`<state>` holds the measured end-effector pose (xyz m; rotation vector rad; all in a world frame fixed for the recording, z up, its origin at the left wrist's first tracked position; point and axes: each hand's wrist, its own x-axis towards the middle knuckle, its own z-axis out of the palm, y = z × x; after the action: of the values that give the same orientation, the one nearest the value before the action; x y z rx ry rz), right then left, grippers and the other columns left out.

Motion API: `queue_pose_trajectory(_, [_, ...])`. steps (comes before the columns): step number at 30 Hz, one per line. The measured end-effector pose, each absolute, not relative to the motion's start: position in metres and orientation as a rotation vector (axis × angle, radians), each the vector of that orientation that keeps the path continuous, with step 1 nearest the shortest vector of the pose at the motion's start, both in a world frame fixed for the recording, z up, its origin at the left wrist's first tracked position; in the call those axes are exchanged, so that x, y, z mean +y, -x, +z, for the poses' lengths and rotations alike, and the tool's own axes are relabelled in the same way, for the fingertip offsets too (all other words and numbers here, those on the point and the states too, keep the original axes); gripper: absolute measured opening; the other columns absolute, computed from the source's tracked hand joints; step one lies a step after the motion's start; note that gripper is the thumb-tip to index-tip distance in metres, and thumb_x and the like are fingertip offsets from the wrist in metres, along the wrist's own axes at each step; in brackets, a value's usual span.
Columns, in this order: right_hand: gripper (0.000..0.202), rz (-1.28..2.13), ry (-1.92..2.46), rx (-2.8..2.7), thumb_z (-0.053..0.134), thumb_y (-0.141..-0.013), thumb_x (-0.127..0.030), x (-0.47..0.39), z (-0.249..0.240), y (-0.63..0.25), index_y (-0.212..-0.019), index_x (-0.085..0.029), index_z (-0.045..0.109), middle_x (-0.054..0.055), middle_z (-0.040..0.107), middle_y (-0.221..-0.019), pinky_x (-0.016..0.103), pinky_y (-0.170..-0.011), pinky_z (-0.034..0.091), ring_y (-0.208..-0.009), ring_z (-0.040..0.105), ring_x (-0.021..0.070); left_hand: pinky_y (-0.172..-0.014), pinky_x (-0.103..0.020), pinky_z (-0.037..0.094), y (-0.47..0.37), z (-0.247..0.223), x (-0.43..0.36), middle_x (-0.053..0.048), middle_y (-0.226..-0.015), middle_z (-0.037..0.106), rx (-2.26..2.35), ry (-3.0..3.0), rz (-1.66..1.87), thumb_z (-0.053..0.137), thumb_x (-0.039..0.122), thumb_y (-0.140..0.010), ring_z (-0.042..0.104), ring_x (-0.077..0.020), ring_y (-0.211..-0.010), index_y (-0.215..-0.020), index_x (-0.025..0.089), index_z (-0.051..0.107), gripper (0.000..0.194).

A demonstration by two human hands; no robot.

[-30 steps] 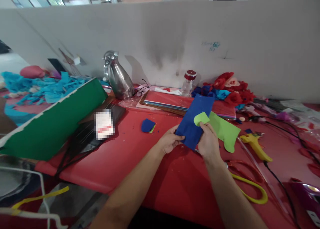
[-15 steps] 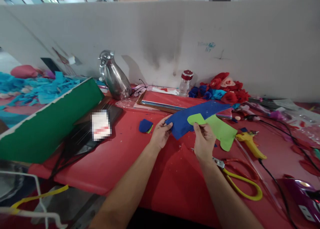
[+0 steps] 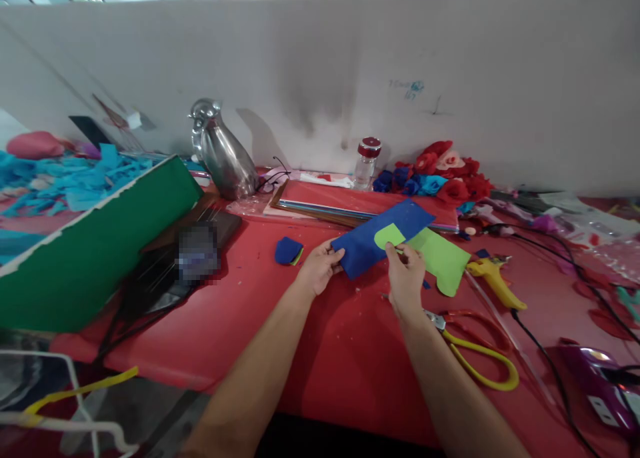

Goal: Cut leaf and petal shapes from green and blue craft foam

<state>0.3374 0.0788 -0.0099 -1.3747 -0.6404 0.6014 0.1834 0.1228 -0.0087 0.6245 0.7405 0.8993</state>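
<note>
My left hand (image 3: 323, 266) pinches the near left end of a blue felt-like strip (image 3: 359, 248), which slants up to the right above the red table. Over the strip's right half lies a small green cut-out with a rounded end (image 3: 389, 236). The fingers of my right hand (image 3: 406, 271) grip that cut-out at its lower edge. Just right of this hand rests a larger green piece (image 3: 444, 261). On the table left of my left hand is a small stack of rounded blue pieces (image 3: 288, 251) with a green edge showing. Scissors (image 3: 480, 351) with red and yellow handles lie by my right wrist.
A yellow glue gun (image 3: 495, 281) and a purple device (image 3: 597, 385) with cords sit at right. Behind are stacked sheets (image 3: 325, 201), a jar (image 3: 367, 165), fabric flowers (image 3: 450, 171) and a steel jug (image 3: 225, 151). A green panel (image 3: 100, 245) stands at left.
The far end of the blue strip now looks shorter and squarer than before. The green cut-out is still pinched against it. The whole view has shifted slightly.
</note>
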Motion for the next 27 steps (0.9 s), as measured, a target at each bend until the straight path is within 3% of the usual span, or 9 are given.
queue_pose_trajectory(3, [0.022,0.645,1.375,-0.636,0.071,-0.069,-0.039,0.075,-0.005,-0.33,-0.065,-0.022,0.058,-0.009,0.049,-0.055,0.025,-0.055,0.036,-0.053,0.044,0.011,-0.07,-0.026,0.053,-0.184,-0.01,0.121,-0.003,-0.082,0.068,0.717,-0.666,0.858,0.081,0.015,-0.061,0.064,-0.0129,-0.071,-0.091,0.015,0.066,0.034])
queue_pose_trajectory(9, [0.023,0.954,1.338,-0.699,0.071,-0.067,-0.038,0.068,-0.004,-0.302,-0.062,-0.02,0.057,-0.003,0.064,-0.053,0.024,-0.043,0.041,-0.043,0.056,0.0119,-0.067,-0.027,0.05,-0.189,-0.008,0.116,0.0,-0.073,0.064,0.625,-0.72,0.797,0.073,0.01,-0.062,0.059,-0.0109,-0.061,-0.095,0.016,0.063,0.035])
queue_pose_trajectory(17, [0.022,1.056,1.35,-0.711,0.073,-0.065,-0.032,0.069,-0.007,-0.302,-0.059,-0.02,0.056,-0.005,0.061,-0.046,0.018,-0.031,0.034,-0.033,0.052,0.0093,-0.063,-0.026,0.049,-0.191,-0.008,0.116,0.001,-0.072,0.064,0.624,-0.733,0.767,0.062,0.0,-0.054,0.058,-0.0105,-0.058,-0.102,0.017,0.063,0.05])
queue_pose_trajectory(24, [0.02,1.046,1.365,-0.691,0.07,-0.067,-0.032,0.07,-0.009,-0.299,-0.06,-0.02,0.056,-0.004,0.061,-0.044,0.02,-0.033,0.039,-0.034,0.054,0.011,-0.06,-0.025,0.049,-0.193,-0.007,0.115,-0.002,-0.078,0.067,0.686,-0.692,0.801,0.072,0.011,-0.062,0.058,-0.0103,-0.058,-0.099,0.015,0.066,0.037])
queue_pose_trajectory(27, [0.019,1.053,1.376,-0.681,0.069,-0.067,-0.031,0.069,-0.01,-0.298,-0.059,-0.02,0.056,-0.003,0.063,-0.045,0.021,-0.035,0.041,-0.036,0.056,0.0117,-0.057,-0.022,0.047,-0.195,-0.012,0.117,0.0,-0.071,0.064,0.708,-0.681,0.811,0.078,0.018,-0.064,0.058,-0.0098,-0.057,-0.094,0.015,0.066,0.033])
